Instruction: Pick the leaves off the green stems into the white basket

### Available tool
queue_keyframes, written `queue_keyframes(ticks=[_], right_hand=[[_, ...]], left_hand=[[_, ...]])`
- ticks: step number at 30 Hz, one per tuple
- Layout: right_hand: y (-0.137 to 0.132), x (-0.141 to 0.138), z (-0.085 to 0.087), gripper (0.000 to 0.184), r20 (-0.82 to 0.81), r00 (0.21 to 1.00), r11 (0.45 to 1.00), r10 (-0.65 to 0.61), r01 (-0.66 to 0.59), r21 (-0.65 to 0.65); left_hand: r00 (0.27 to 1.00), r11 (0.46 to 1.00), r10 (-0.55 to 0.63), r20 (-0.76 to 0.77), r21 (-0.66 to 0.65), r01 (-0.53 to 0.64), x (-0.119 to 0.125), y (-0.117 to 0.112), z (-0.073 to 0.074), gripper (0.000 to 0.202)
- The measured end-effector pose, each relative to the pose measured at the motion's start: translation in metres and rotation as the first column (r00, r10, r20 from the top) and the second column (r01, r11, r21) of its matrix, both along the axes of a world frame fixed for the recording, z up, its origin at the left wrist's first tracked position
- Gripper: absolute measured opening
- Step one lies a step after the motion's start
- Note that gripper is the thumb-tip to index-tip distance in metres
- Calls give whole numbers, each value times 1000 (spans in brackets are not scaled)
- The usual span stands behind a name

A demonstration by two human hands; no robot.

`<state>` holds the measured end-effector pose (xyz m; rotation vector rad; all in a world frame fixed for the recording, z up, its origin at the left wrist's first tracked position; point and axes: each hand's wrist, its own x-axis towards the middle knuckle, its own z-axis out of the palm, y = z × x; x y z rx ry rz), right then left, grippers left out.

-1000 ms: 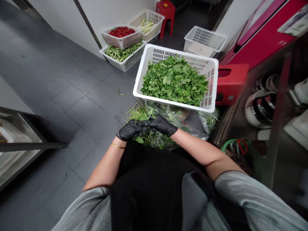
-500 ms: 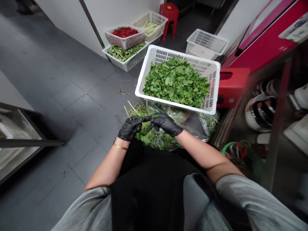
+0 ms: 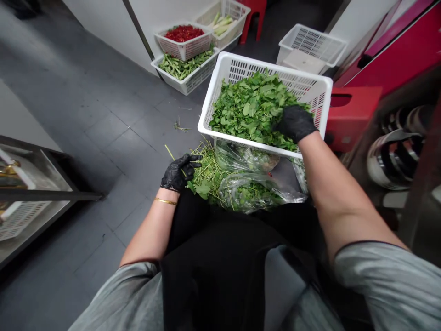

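Observation:
My left hand (image 3: pixel 179 172), in a black glove, is closed around a green stem (image 3: pixel 169 151) whose end sticks up past the fingers. Just right of it lies a heap of thin stems (image 3: pixel 212 170), with some leaves (image 3: pixel 203 188) at its lower edge. My right hand (image 3: pixel 296 123), also black-gloved, rests at the right side of the picked green leaves (image 3: pixel 251 108) in a white plastic basket (image 3: pixel 265 146). Its fingertips are blurred among the leaves, so their grip is unclear. Below the basket, a clear plastic bag (image 3: pixel 234 191) holds more leafy greens (image 3: pixel 257 193).
At the back stand baskets of red chillies (image 3: pixel 184 33), cut green vegetables (image 3: pixel 184 66) and pale stalks (image 3: pixel 222 24). A red stool (image 3: pixel 354 115) is right of the large basket, near stacked bowls (image 3: pixel 389 158). A metal shelf (image 3: pixel 51 195) stands at left.
My right hand has left my left hand and moved up and right to the leaves in the basket. My left hand has stayed near the stem heap. The view has shifted slightly.

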<state>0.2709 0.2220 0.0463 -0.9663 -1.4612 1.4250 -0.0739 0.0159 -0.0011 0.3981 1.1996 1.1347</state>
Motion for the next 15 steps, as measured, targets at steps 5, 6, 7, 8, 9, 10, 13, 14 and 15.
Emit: queue_keyframes(ticks=[5,6,7,8,9,10,13,14,15], right_hand=[[-91,-104,-30,27,384,828,911,408,-393,-121],[-113,-125,-37,28,340,760,831,554,-526,-181],[-131,-142,-43,27,275,737,786,618,-591,-182],[-144,-153,-48,28,230,739,774,633,-596,-214],[-153,-158,-51,30,178,765,781,620,-577,-239],[-157,-158,-53,34,138,804,803,579,-531,-272],[-154,-142,-52,45,66,912,865,405,-358,-352],[-151,-138,-51,47,45,935,879,351,-313,-361],[-150,-134,-50,49,24,951,888,310,-280,-366]], left_hand=[[998,996,-5,57,86,0,32,13,6,34],[998,995,-1,55,103,-5,37,16,8,35],[999,991,11,37,129,-16,40,19,10,37],[1000,986,30,1,164,-30,41,20,13,40],[997,979,61,-52,200,-49,40,19,15,44],[987,970,105,-118,230,-76,37,17,17,50],[937,973,175,-302,199,-117,27,3,17,61],[937,988,117,-329,139,-74,25,-4,16,59],[937,996,10,-349,87,21,25,-11,14,57]])
